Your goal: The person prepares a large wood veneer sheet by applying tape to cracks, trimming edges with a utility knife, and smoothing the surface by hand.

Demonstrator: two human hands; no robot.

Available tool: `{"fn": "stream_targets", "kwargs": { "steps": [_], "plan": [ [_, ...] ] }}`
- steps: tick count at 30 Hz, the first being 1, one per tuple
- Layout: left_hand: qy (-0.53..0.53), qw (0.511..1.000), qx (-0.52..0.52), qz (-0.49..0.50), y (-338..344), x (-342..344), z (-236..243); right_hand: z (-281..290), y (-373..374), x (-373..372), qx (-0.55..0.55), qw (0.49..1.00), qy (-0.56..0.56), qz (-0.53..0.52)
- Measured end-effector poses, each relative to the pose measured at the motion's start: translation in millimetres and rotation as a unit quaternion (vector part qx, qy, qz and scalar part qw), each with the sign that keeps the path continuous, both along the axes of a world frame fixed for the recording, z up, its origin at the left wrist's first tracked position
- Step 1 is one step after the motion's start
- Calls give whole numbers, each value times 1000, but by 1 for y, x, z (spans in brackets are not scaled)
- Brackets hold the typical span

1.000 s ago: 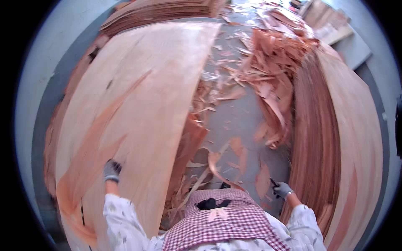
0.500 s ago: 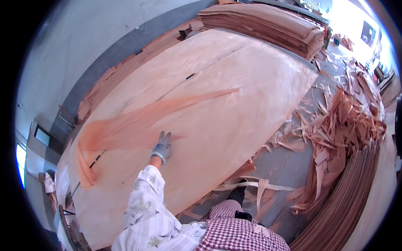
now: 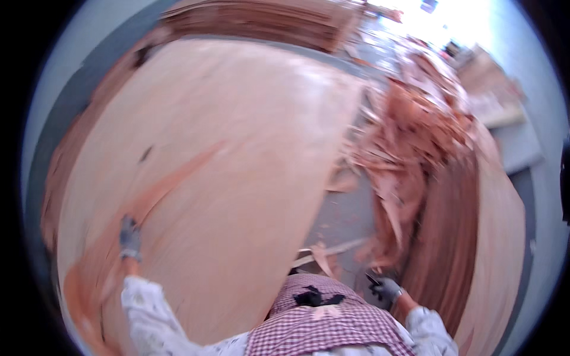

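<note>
A big pale wood veneer sheet (image 3: 255, 148) lies spread out at the left, with a reddish-orange veneer strip (image 3: 172, 181) across its left part. My left hand (image 3: 130, 238), in a grey glove, rests palm down at this strip. Its fingers look stretched out, though motion smears them. Low at the right, my gloved right hand (image 3: 388, 289) is closed round a small dark tool (image 3: 373, 279) whose exact kind is too blurred to tell. This hand is beside a stack of reddish-brown veneer sheets (image 3: 442, 237).
A tangled heap of torn veneer scraps (image 3: 415, 127) lies right of the sheet. Loose strips litter the grey floor (image 3: 344, 216). Another thick veneer stack (image 3: 255, 24) stands at the far end. Boards (image 3: 490, 89) lean at the far right.
The view has swung to the right. My left hand has moved left over the orange strip, and my right hand with the dark tool has come into sight.
</note>
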State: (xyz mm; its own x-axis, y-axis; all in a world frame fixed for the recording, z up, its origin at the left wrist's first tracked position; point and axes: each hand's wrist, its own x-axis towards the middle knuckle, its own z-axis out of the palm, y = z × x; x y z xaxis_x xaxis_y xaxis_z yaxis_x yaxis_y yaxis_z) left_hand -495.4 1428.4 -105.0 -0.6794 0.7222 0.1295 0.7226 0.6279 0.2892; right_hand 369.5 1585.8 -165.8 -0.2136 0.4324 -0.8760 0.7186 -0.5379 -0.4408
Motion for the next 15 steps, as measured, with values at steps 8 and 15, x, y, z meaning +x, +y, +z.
{"fn": "stream_targets", "kwargs": {
  "steps": [8,15],
  "plan": [
    [-62,949,-305,-42,152,2,-55,19,-22,42,-14,987,-109,-115],
    [158,978,122,54,211,-112,42,-24,-8,96,-24,987,-101,-123]
  ]
}}
